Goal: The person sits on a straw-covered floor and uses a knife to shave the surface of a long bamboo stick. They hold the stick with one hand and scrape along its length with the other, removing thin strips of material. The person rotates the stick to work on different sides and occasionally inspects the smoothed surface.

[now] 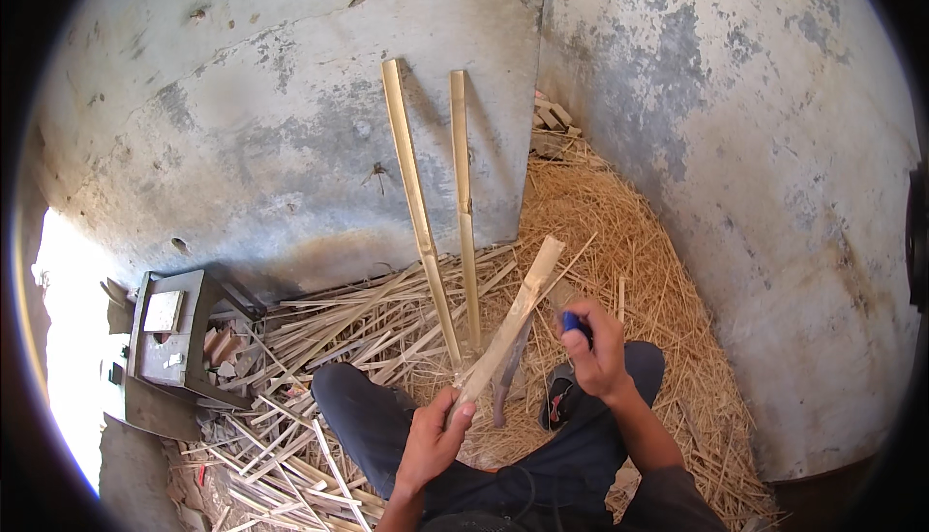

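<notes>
A: so where's the strip (503, 337), and how'd you work it?
B: middle, slanting far and right. imo keep a firm hold on its near end, and the left hand (435, 438) well clear of that blue thing (574, 324), whatever it is.
A: pose?
B: left's wrapped round the near end. right hand (600, 353) is curled round the blue thing, raised by the right knee (645, 363), apart from the strip. two more strips (416, 198) lean on the far wall (271, 193).
</notes>
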`<state>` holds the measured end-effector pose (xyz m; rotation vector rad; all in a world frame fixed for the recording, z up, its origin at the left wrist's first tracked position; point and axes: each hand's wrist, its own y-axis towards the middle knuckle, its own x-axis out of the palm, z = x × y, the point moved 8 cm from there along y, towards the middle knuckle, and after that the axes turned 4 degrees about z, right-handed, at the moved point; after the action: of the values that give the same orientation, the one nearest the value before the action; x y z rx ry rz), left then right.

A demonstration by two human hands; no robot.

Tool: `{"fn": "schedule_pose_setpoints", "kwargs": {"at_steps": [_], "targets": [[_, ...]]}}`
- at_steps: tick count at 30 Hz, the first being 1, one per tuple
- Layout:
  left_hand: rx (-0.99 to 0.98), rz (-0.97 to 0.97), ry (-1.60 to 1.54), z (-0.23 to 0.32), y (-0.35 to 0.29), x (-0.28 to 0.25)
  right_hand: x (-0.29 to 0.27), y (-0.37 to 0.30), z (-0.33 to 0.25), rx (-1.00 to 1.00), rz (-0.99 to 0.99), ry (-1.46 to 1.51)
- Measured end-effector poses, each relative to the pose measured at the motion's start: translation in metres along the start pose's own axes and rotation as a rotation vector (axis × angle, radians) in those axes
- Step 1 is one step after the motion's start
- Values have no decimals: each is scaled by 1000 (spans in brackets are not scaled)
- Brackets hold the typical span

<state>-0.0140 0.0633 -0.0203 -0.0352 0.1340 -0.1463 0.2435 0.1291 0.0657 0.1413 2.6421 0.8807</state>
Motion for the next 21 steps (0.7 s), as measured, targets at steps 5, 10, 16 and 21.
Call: {"fn": "schedule_pose_setpoints", "kwargs": {"at_steps": [5,10,16,21], "targets": [[111,101,239,43,7,2,10,2,-47,-229,-89,-335],[174,154,305,48,8,7,-2,7,-49,-245,-26,-433],[228,201,395,55,6,12,-5,9,-50,-267,-3,-434],[240,214,382,59,3,15,-13,12,-48,-235,4,-448]]}}
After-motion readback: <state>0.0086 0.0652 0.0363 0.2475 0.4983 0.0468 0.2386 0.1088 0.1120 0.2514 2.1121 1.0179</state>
